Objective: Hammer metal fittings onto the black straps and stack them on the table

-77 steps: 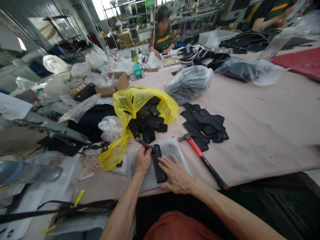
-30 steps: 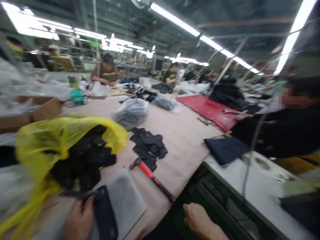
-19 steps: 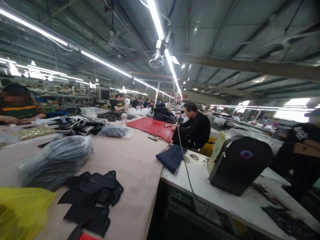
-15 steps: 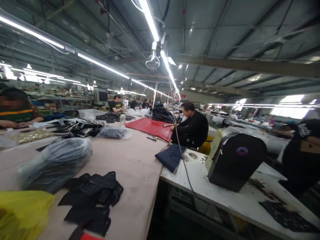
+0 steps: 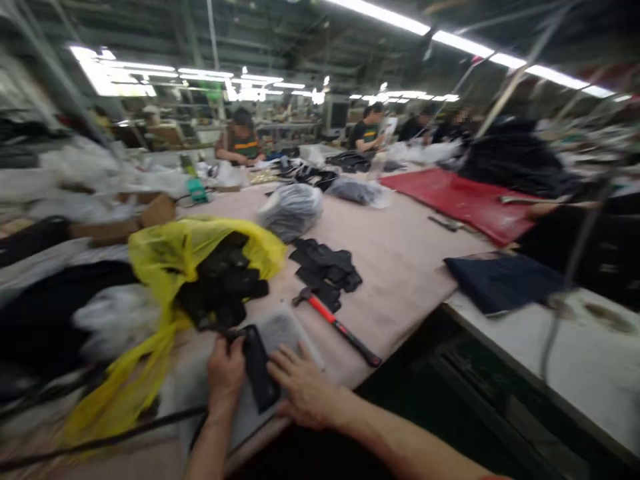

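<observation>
A flat, dark strip-shaped piece point(image 5: 262, 373), perhaps leather or fabric, lies on a pale grey slab point(image 5: 295, 325) at the near table edge. My left hand point(image 5: 226, 370) is closed at the upper left of this piece, its fingertips curled against the edge. On the other side, my right hand point(image 5: 300, 383) lies flat with fingers stretched out, its fingertips at the strip's right edge. A claw hammer point(image 5: 334, 321) with a red and black handle rests just right of the slab. Motion blurs the fingers somewhat.
A yellow plastic bag point(image 5: 165, 247) spills black pieces point(image 5: 220, 280) left of the slab. More black pieces point(image 5: 327, 267) and a plastic-wrapped bundle point(image 5: 293, 210) lie beyond. A red sheet point(image 5: 445, 197) is at the far right, where a co-worker's arm point(image 5: 575, 233) reaches in.
The view has swung left and down. Both my hands, the dark strip, the slab and the whole hammer now show; before, neither hand was in view.
</observation>
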Demonstrator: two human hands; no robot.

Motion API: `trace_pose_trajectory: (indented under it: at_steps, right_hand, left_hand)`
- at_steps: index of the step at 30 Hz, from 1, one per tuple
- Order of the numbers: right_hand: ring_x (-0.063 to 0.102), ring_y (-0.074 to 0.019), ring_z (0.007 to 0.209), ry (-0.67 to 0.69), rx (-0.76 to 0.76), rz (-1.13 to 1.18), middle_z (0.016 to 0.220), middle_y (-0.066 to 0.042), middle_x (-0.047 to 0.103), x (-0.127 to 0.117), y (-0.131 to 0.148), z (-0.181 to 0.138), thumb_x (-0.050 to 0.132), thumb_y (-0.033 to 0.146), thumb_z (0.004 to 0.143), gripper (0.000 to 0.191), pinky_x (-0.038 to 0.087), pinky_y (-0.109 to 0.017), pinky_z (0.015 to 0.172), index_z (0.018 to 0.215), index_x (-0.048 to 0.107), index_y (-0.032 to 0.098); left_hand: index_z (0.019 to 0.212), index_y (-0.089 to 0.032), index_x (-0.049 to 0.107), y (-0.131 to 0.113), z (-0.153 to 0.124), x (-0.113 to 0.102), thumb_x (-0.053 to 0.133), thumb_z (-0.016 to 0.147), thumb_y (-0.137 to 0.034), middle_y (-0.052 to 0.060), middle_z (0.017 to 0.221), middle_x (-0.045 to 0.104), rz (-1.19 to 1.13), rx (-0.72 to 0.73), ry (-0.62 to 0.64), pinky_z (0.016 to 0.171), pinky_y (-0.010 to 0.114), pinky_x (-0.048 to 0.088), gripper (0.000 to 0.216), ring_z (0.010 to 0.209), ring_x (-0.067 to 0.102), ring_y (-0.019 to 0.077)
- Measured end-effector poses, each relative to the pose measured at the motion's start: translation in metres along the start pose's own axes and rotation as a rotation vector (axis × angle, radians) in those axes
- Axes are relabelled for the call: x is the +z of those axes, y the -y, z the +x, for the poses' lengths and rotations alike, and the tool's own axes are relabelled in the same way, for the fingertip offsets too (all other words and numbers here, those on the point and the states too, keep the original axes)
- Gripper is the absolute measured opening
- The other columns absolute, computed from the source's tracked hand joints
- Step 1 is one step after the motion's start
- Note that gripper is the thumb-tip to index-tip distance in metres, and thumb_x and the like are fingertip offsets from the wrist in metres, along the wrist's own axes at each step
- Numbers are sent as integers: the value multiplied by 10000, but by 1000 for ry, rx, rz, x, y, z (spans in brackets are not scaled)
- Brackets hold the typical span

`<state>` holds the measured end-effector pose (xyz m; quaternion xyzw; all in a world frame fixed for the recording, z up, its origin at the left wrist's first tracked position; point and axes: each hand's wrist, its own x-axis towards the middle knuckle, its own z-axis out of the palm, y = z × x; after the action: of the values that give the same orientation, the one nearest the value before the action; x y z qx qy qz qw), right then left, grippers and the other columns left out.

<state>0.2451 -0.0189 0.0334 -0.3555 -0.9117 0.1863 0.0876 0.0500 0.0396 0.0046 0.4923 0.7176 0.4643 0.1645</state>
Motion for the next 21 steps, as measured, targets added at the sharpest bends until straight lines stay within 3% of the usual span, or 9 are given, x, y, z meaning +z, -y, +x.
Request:
trace_pose_trajectory:
  at_steps: [3,7,16,21]
  right_hand:
    - [162,-340,1472,31,4,19,1586,-141,279,12,-5,3,525,512,913,748,66,-621,1171,1522,274,156]
    - [109,-341,1482,31,-33,-5,1598,-128,251,21,-3,5,523,500,910,743,-1,-628,1166,1527,272,172]
    - [99,-326,1489,133,-181,-19,1612,-148,191,15,-14,22,517,510,900,803,-20,-602,1174,1541,217,132]
    - [150,-311,1484,91,-191,-46,1599,-145,238,17,-15,35,476,418,936,680,32,-572,1191,1522,284,131]
  left_hand:
    - [969,-202,655,23,-3,-19,582,829,-292,52,894,729,-18,-19,-1,789,323,531,182,881,676,228]
    - [961,-184,647,24,-1,-11,571,821,-298,63,893,732,-53,-34,-13,787,317,521,196,854,678,219]
    - [950,-181,635,16,-8,-22,587,819,-252,35,845,712,-139,-59,1,746,276,518,157,784,665,174]
    - [925,-187,632,15,-17,-31,573,827,-215,29,841,708,-151,-62,44,724,273,524,118,769,665,172]
